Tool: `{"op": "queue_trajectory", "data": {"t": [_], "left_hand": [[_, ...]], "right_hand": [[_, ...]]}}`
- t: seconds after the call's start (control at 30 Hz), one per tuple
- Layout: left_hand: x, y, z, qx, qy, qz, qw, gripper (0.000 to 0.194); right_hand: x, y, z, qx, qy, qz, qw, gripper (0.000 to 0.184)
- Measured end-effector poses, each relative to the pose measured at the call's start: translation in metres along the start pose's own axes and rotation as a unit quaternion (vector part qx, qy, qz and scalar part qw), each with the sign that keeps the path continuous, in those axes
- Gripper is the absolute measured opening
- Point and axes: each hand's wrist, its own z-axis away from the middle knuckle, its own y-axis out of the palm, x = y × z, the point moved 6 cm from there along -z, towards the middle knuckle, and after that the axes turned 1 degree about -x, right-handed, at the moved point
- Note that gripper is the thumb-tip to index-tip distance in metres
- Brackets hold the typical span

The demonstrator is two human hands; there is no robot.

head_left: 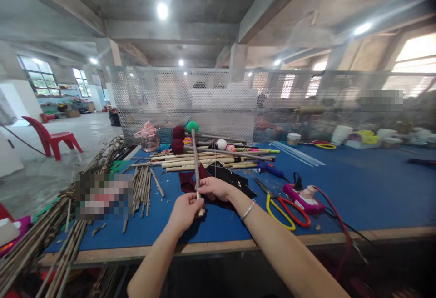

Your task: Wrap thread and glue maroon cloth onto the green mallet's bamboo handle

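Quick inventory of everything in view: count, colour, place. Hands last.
stick: one, grey, in both hands
green ball: one, green, stick's far end
scissors: one, yellow and red handles, right
power strip: one, magenta, right of scissors
red balls: two, dark red, table rear
black cloth: one, black, beyond right hand
twigs: many, brown, left
pale sticks: several, beige, beyond hands
table: one, blue, below hands
chair: one, red, floor left
perforated panels: several, grey, behind table
lights: several, white, ceiling
small clutter: uncounted, mixed, table rear
left hand: one, on stick
right hand: one, on stick
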Motion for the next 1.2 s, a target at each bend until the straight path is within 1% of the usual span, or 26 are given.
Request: {"op": "queue_trajectory", "data": {"t": [0.07,0.13,0.17,0.2,0.27,0.33,0.4,0.5,0.57,0.63,0.73,0.8,0.9,0.97,1.07,1.2], "left_hand": [[0.000,0.002,0.005,0.020,-0.032,0.074,0.997,0.039],[-0.001,0.002,0.007,0.022,-0.045,0.096,0.994,0.040],[-0.003,0.001,0.008,0.017,-0.038,0.093,0.995,0.040],[-0.004,0.000,0.008,0.005,-0.022,0.086,0.996,0.040],[-0.007,-0.004,0.007,-0.038,0.020,0.057,0.997,0.040],[-0.007,-0.008,0.007,-0.081,0.049,0.023,0.995,0.041],[-0.005,-0.009,0.008,-0.092,0.050,0.015,0.994,0.041],[-0.003,-0.007,0.009,-0.054,0.026,0.059,0.996,0.045],[-0.003,-0.006,0.012,-0.028,0.002,0.091,0.996,0.046],[-0.004,-0.006,0.015,-0.013,-0.019,0.109,0.994,0.045],[-0.005,-0.005,0.018,-0.009,-0.027,0.114,0.993,0.042],[-0.006,-0.005,0.019,-0.018,-0.005,0.086,0.996,0.040],[-0.008,-0.007,0.019,-0.044,0.039,0.021,0.998,0.040],[-0.008,-0.008,0.018,-0.049,0.047,0.011,0.998,0.041],[-0.007,-0.010,0.017,-0.029,0.034,0.049,0.998,0.042],[-0.007,-0.008,0.019,0.031,-0.002,0.074,0.997,0.043]], "right_hand": [[0.004,0.003,0.000,-0.012,-0.007,0.007,1.000,0.030],[0.005,0.005,-0.002,-0.041,-0.003,0.024,0.999,0.026],[0.005,0.006,-0.003,-0.056,0.002,0.028,0.998,0.024],[0.004,0.006,-0.004,-0.073,0.007,0.029,0.997,0.022],[0.003,0.005,-0.003,-0.108,0.009,0.026,0.994,0.019],[0.002,0.004,-0.001,-0.125,0.005,0.019,0.992,0.019],[0.002,0.004,0.002,-0.110,-0.005,-0.007,0.994,0.020],[0.002,0.009,0.006,-0.047,-0.015,-0.060,0.997,0.025],[0.001,0.012,0.007,-0.023,-0.013,-0.076,0.997,0.030],[0.001,0.014,0.006,-0.023,-0.020,-0.070,0.997,0.031],[0.003,0.013,0.004,-0.051,-0.051,-0.034,0.997,0.031],[0.002,0.012,0.004,-0.062,-0.061,-0.013,0.996,0.031],[0.000,0.012,0.003,-0.057,-0.062,-0.014,0.996,0.031],[-0.001,0.013,0.004,-0.050,-0.073,-0.021,0.996,0.031],[-0.001,0.014,0.004,-0.033,-0.088,-0.038,0.995,0.030],[-0.002,0.013,0.003,-0.038,-0.092,-0.045,0.994,0.030]]}}
